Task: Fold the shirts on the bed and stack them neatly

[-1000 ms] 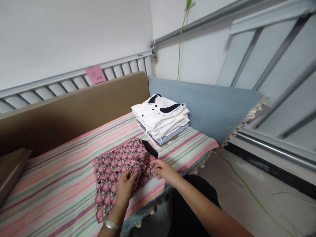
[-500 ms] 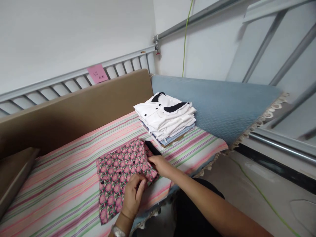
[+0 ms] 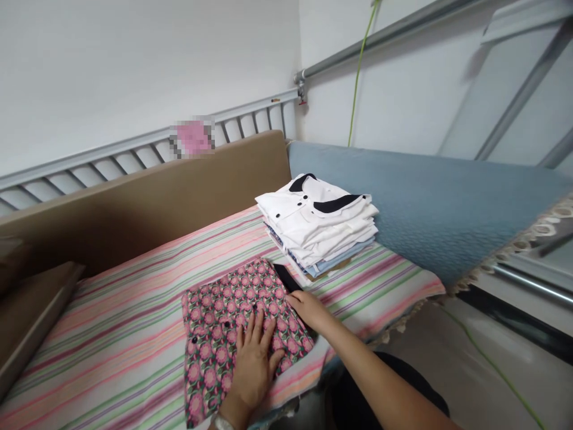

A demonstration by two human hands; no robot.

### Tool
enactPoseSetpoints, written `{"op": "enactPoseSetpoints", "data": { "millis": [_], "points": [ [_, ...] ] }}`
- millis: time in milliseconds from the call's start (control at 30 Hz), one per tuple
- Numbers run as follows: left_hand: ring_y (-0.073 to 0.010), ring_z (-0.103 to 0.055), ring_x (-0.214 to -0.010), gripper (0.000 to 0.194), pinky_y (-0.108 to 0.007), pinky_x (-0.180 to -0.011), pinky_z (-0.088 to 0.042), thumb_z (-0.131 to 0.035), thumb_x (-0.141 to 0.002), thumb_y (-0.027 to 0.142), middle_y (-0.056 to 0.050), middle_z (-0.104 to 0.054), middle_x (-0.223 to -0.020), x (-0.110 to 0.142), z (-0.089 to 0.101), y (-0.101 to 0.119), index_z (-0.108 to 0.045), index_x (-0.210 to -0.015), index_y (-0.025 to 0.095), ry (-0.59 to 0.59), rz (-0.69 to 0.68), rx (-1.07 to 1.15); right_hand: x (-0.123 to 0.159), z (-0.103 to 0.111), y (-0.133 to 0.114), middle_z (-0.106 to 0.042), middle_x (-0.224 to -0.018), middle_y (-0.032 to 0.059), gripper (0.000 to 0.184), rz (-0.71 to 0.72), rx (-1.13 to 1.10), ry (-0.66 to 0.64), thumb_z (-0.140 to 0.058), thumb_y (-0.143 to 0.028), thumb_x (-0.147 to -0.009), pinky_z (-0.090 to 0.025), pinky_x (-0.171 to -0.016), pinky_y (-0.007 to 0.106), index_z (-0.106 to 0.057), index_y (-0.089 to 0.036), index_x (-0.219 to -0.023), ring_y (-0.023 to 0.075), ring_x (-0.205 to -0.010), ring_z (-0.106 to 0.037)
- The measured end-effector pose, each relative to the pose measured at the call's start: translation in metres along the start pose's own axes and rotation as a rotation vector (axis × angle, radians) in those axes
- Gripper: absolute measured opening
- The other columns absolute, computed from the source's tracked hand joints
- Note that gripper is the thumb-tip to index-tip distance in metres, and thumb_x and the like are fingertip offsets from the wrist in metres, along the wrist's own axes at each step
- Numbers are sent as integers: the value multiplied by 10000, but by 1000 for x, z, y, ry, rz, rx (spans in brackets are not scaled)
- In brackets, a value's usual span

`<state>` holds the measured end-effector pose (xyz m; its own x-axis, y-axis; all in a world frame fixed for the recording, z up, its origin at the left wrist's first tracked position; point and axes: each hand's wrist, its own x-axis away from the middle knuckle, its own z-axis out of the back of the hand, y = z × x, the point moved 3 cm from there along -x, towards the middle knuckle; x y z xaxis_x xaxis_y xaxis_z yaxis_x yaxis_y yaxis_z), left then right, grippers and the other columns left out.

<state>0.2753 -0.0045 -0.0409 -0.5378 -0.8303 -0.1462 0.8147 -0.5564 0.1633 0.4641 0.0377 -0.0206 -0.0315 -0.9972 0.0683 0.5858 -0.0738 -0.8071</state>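
A pink floral shirt (image 3: pixel 219 304) with dark buttons lies folded in front of me on a striped cloth (image 3: pixel 147 298). My left hand (image 3: pixel 255 361) rests flat on it, fingers spread over the lower part. At the shirt's right edge, my right hand (image 3: pixel 312 310) pinches the fabric beside a black piece of cloth (image 3: pixel 286 276); its fingertips are partly hidden. Just beyond stands a stack of folded garments (image 3: pixel 320 239), topped by a white shirt (image 3: pixel 286 206) with a black collar and black buttons.
Brown padded boards (image 3: pixel 215 161) run along the back, before a white radiator (image 3: pixel 147 155) with a blurred pink note (image 3: pixel 194 137). A blue quilted cover (image 3: pixel 403 191) with a lace edge rises at the right. A brown flat piece (image 3: pixel 40 316) lies at far left.
My left hand has opened from a curled shape and now lies flat on the shirt. The shirt's right end is spread flatter. My view has shifted slightly left.
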Motion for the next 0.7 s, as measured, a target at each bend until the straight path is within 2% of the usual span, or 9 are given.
{"op": "enactPoseSetpoints", "data": {
  "millis": [100, 200, 300, 400, 467, 533, 600, 700],
  "points": [
    [-228, -404, -1294, 414, -547, -1056, -337, -386, -883, 418, -53, -474, -1385, -11, 16, -19, -457, -1281, 329, 36, 37, 151, -20, -2, -5, -694, -917, 93, 312, -80, 22, 25, -516, -371, -821, -422, -726, 268, -665, -141, -969, 205, -845, -623],
    [-210, -509, -1190, 350, -459, -1021, -412, -400, -879, 397, -69, -591, -1247, -36, 34, -51, -581, -1145, 261, 163, 123, 250, -38, -6, -7, -687, -962, 101, 405, -129, 13, 30, -615, -257, -722, -435, -720, 265, -610, -130, -1106, 215, -855, -630],
    [-227, -544, -1132, 336, -454, -1008, -419, -438, -856, 370, -87, -626, -1174, -74, 44, -81, -593, -1111, 216, 225, 181, 272, -47, -13, -10, -676, -1032, 93, 549, -92, -40, 38, -577, -131, -698, -444, -763, 263, -523, -149, -1244, 208, -907, -628],
    [-250, -542, -1127, 345, -467, -1015, -395, -460, -824, 303, -115, -632, -1158, -121, 43, -103, -588, -1118, 178, 181, 228, 281, -47, -18, -16, -634, -1150, 78, 654, -30, -105, 70, -548, -73, -693, -430, -851, 268, -448, -194, -1328, 199, -1010, -598],
    [-257, -542, -1124, 348, -466, -1021, -380, -472, -805, 285, -131, -638, -1148, -151, 39, -112, -600, -1102, 156, 139, 243, 298, -44, -17, -23, -610, -1195, 56, 614, 44, -108, 107, -497, -42, -713, -402, -898, 256, -488, -226, -1298, 181, -1060, -572],
    [-255, -572, -1076, 339, -446, -997, -401, -495, -786, 297, -130, -660, -1106, -176, 32, -117, -626, -1060, 147, 94, 234, 326, -39, -17, -31, -623, -1152, 34, 568, 165, -50, 117, -445, -22, -730, -388, -891, 241, -551, -254, -1237, 165, -1045, -567],
    [-235, -613, -983, 311, -399, -931, -451, -521, -764, 314, -105, -692, -1030, -193, 26, -118, -658, -996, 160, 33, 219, 375, -35, -17, -37, -650, -1028, 29, 504, 264, 54, 71, -441, -36, -736, -394, -828, 237, -611, -261, -1154, 168, -963, -579],
    [-206, -633, -879, 257, -342, -846, -482, -549, -731, 330, -62, -712, -927, -204, 20, -118, -689, -899, 194, -31, 191, 446, -35, -18, -37, -652, -909, 27, 426, 284, 173, -1, -469, -60, -725, -388, -755, 238, -656, -251, -1057, 176, -888, -575]
  ]
}}
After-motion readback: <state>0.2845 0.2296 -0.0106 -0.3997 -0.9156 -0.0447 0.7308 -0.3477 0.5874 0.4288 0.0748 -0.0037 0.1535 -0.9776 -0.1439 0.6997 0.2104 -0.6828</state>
